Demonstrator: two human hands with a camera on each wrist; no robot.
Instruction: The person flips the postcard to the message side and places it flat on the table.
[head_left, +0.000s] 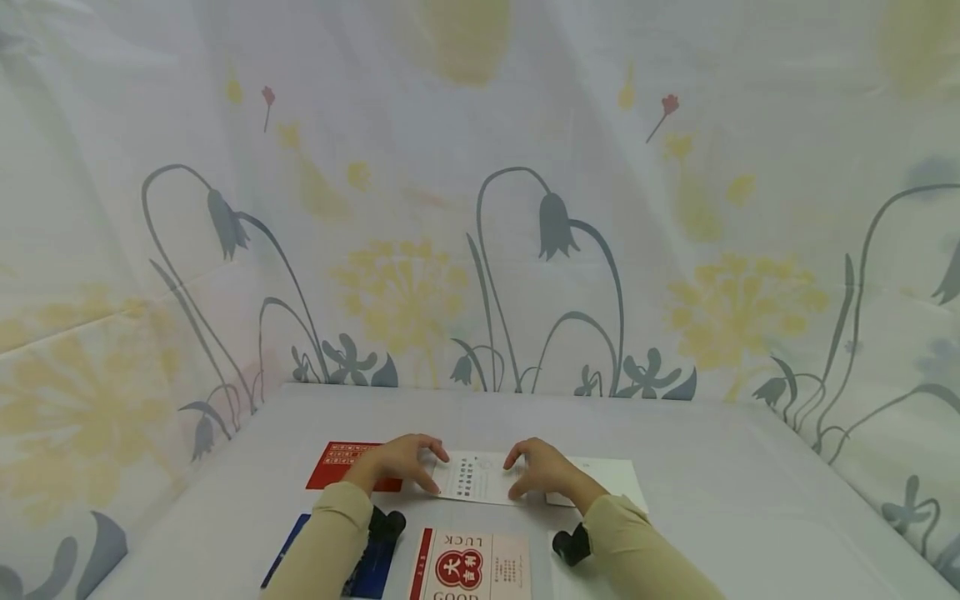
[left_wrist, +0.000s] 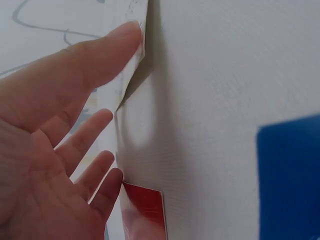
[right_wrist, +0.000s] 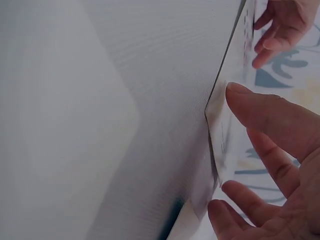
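A white card (head_left: 480,479) printed with dark characters lies on the table between both hands. My left hand (head_left: 401,460) reaches over its left end with fingers spread. In the left wrist view the thumb (left_wrist: 127,37) lies along the card's edge near a corner, the other fingers apart from it. At the right end is my right hand (head_left: 546,468), fingers loosely bent and separated. Its thumb tip (right_wrist: 237,90) overlaps the card's edge in the right wrist view. A corner stands slightly raised above the tabletop. Neither hand's fingers close round the card.
A red card (head_left: 330,473) lies partly under the left hand, a plain white card (head_left: 618,475) beside the right. Nearer are a blue card (head_left: 373,571), a cream-and-red card (head_left: 506,571) reading LUCK and another white sheet (head_left: 566,579). A flower-printed curtain (head_left: 480,208) hangs behind the table.
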